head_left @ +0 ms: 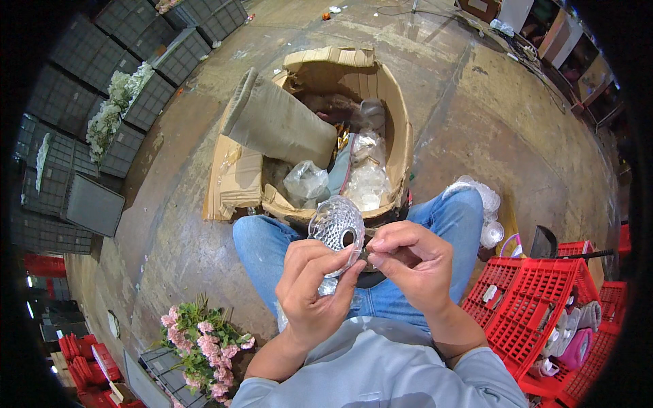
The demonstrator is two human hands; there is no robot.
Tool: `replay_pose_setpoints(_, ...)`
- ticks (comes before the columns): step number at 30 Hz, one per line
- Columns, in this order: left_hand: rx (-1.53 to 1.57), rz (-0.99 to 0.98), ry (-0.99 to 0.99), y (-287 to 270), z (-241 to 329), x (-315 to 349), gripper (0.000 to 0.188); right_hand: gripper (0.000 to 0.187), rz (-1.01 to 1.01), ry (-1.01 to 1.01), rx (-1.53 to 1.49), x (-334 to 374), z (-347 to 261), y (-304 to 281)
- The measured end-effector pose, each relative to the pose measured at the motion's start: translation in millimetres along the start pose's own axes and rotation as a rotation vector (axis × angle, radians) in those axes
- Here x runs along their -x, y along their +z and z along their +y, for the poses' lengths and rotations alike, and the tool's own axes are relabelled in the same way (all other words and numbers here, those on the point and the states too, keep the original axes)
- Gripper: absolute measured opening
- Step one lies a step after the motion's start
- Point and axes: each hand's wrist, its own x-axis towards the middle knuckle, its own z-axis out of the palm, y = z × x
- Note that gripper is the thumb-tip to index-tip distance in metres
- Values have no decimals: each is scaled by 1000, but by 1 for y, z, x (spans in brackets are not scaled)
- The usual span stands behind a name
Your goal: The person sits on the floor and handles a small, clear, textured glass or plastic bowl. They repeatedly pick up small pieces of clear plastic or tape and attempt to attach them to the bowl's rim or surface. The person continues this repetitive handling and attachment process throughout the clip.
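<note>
A clear, diamond-patterned bowl-shaped piece with a dark round hole is tilted above my lap. My left hand grips its lower edge between thumb and fingers. Close beside the hole, my right hand is closed in a pinch; whatever lies between its fingertips is too small to make out. Just beyond my knees stands a torn round cardboard box. Inside it are a crumpled clear plastic bag and a heap of clear plastic pieces. A thick grey curved slab leans over the box's left side.
Red plastic crates holding mixed items stand at my right. Stacked clear cups lie beside my right knee. Pink artificial flowers are at my lower left. Grey crates line the left, some with white flowers.
</note>
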Motion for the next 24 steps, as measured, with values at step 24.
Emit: replay_pose_setpoints(24, -50, 4, 38, 2, 3, 5, 31, 20, -16, 1, -5, 2, 0, 3)
